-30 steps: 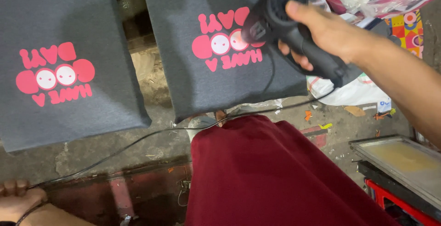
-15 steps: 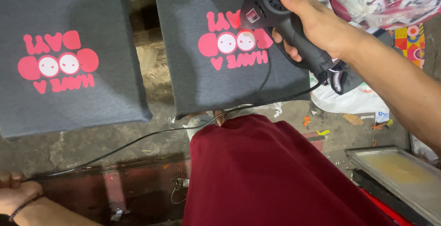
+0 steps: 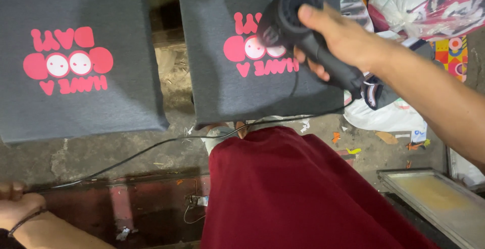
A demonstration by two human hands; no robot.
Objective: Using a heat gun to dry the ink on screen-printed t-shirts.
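We are holding a black heat gun (image 3: pixel 303 36) in our right hand (image 3: pixel 343 41), the fingers (image 3: pixel 309 14) clamped around its handle, with the round nozzle end pointing down over the pink print (image 3: pixel 255 52) on a dark grey shirt (image 3: pixel 222 92) stretched flat on its board. The print is lying just under and to the left of those fingers, partly hidden by the gun's head. The gun's black cord (image 3: pixel 151 145) is trailing from below the fingers, down past the shirt's near edge and off to the left. Well to the left of the fingers, a second grey shirt (image 3: pixel 76 107) with the same pink print is lying flat on its own board. Our left hand (image 3: pixel 15 206) is resting at the lower left edge on a dark reddish frame (image 3: pixel 126 203); we cannot tell whether its fingers are apart or together. Below the right-hand fingers a maroon cloth (image 3: pixel 293 193) is spreading out, and a framed printing screen (image 3: pixel 434 198) is lying at lower right
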